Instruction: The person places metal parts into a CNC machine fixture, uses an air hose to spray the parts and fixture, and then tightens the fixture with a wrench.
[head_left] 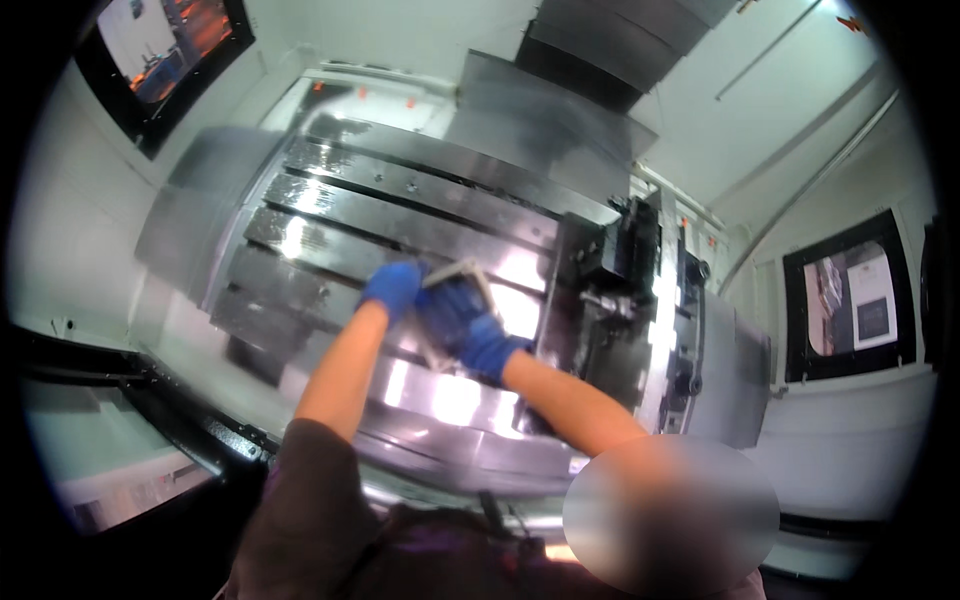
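Note:
Both of my hands wear blue gloves and are over the slotted metal machine table point(400, 222). Between them is a squarish thing with a pale beige rim point(467, 269). Motion blur hides its exact kind, and its middle looks dark blue. The fingers of my left hand point(392, 289) are closed at its upper left edge. My right hand point(486, 346) grips it from the lower right, its fingers partly lost in the blur. The thing looks tilted; I cannot tell whether it touches the table.
A dark machine vise point(606, 262) stands on the table to the right, beside a long bright metal rail point(665, 290). White enclosure walls with windows point(845, 295) surround the table. Grey sheet-metal covers point(545, 115) rise at the back. Wet, shiny patches lie on the table.

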